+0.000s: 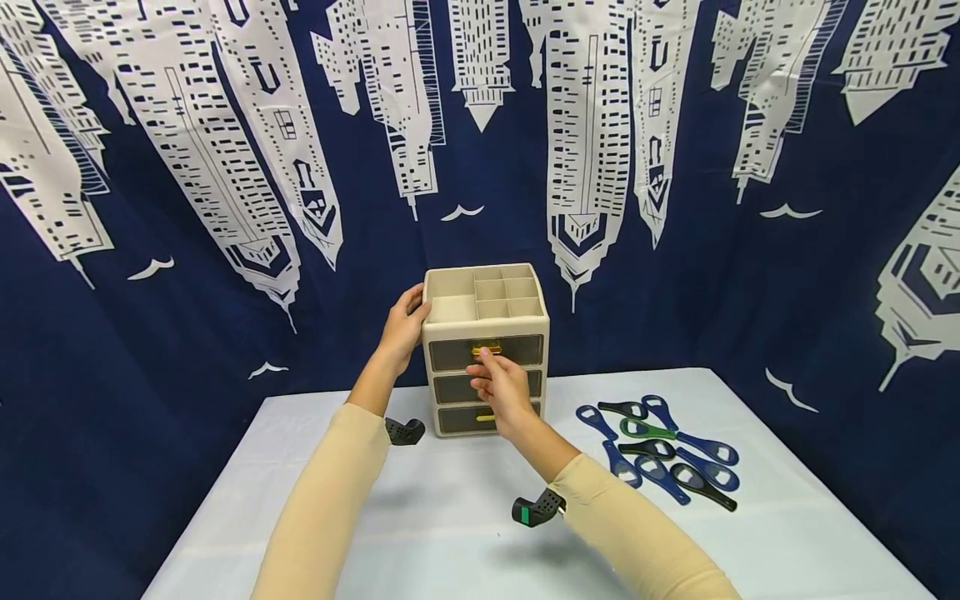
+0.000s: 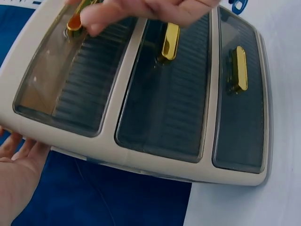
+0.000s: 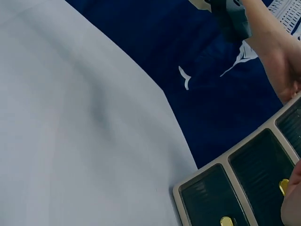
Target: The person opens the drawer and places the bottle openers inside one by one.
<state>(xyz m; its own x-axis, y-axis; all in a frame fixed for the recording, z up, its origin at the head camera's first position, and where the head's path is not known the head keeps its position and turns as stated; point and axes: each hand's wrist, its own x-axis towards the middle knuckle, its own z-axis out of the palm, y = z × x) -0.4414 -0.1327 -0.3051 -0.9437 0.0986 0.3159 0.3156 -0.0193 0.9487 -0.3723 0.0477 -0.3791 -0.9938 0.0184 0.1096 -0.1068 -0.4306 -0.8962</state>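
Observation:
A cream desktop drawer unit (image 1: pixel 486 329) stands at the back of the table, with three dark see-through drawers and gold handles. Its divided top tray (image 1: pixel 491 293) holds nothing visible. My left hand (image 1: pixel 403 329) rests against the unit's upper left side, also seen in the left wrist view beside the frame. At the top drawer (image 2: pixel 87 70), my right hand (image 1: pixel 501 387) has its thumb overlapping the gold handle (image 1: pixel 486 347). Its other fingers are loosely bent just below, apart from the thumb. Whether they touch the handle is unclear. All three drawers look closed.
Right of the unit, several paddle-shaped pieces that look like bottle openers lie spread out, including a green one (image 1: pixel 647 429), black ones and blue ones. A dark blue curtain (image 1: pixel 360 242) with white buildings hangs behind the white table (image 1: pixel 450 517).

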